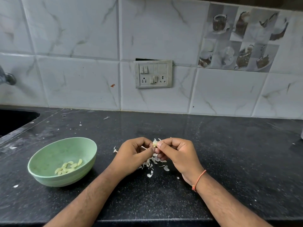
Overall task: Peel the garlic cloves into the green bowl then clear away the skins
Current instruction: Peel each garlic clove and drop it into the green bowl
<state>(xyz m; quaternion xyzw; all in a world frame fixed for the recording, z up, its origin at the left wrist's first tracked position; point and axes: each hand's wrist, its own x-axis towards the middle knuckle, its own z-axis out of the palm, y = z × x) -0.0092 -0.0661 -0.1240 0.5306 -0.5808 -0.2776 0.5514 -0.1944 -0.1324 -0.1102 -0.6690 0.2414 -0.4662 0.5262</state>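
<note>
1. Since peeled cloves [68, 167] belong there, green bowl [62, 161] parked left of the hands, within easy reach.
2. Left hand [133, 155] pinching one side of a garlic clove [155, 143], steadying it.
3. Right hand [177, 154] pinching the other side, probably tearing skin.
4. Raised over the skins [154, 163] so scraps fall together.

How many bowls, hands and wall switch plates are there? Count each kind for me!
Green bowl: 1
Hands: 2, the left hand and the right hand, both pinching one garlic clove
Switch plate on the wall: 1
Total: 4
</note>
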